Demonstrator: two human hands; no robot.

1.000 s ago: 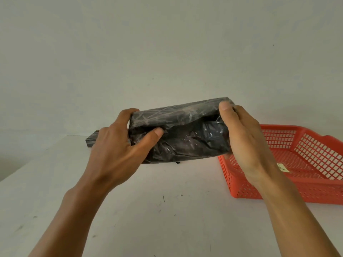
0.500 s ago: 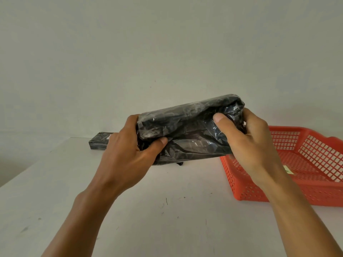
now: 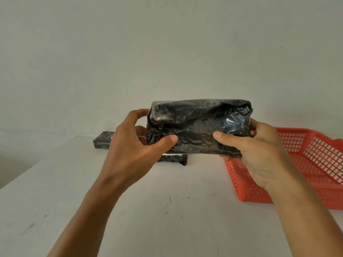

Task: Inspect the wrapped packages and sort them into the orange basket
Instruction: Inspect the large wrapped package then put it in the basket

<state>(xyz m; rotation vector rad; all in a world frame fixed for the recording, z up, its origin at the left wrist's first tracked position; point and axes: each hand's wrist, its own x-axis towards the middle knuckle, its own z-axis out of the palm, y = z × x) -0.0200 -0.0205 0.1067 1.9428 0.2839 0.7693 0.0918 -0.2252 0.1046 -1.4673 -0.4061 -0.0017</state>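
A black package wrapped in shiny plastic film [image 3: 198, 125] is held up above the white table. My left hand [image 3: 135, 145] grips its left end, thumb on the front face. My right hand [image 3: 254, 151] grips its right end from below, thumb pressed on the front. The orange basket [image 3: 315, 164] stands on the table to the right, partly behind my right hand. A second black wrapped package [image 3: 103, 140] lies on the table behind my left hand, mostly hidden, with its right end [image 3: 176, 158] showing below the held package.
The white table [image 3: 167, 210] runs up to a plain pale wall [image 3: 167, 52]. Its left edge slants away at the far left. The basket has a small label inside, hidden now by my right hand.
The package has been turned between my hands so a broad face looks at me and its top edge sits level. Both hands have shifted their grip along its ends.
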